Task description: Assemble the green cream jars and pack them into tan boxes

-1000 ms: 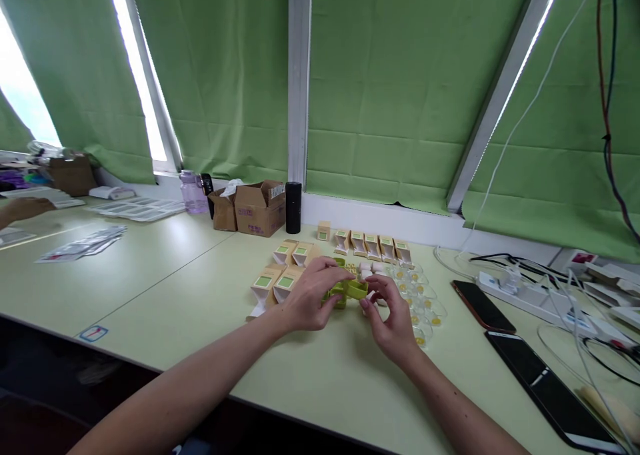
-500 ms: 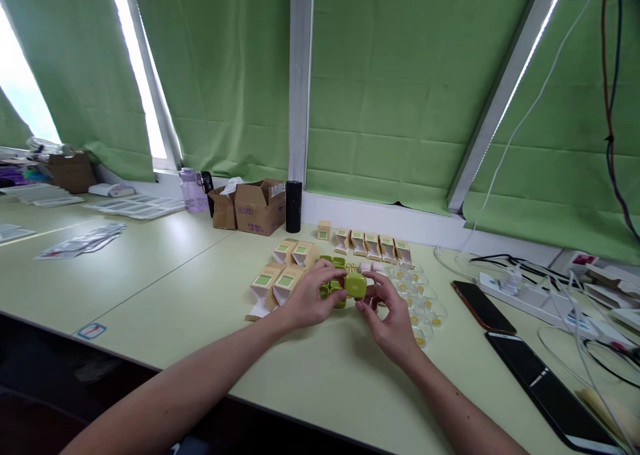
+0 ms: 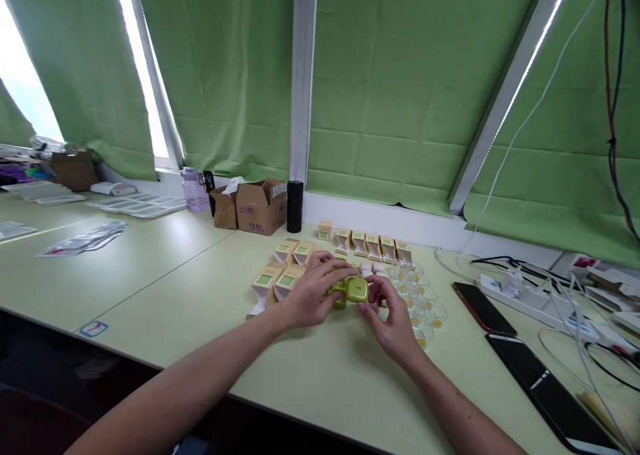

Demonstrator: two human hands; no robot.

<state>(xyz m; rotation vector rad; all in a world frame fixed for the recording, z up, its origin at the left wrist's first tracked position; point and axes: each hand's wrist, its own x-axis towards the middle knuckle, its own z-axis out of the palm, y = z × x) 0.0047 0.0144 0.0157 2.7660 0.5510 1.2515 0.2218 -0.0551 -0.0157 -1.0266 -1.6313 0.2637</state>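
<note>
Over the table (image 3: 320, 381), the right hand (image 3: 394, 318) fingertip-holds a green case (image 3: 357, 291).

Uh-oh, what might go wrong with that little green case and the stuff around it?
The small green case might slip, since the right hand seems to pinch it only at its edge.
That hand is also close to the clear domed pieces, so it may knock them.
The left hand is right beside the small cardboard boxes and could nudge them.
</note>
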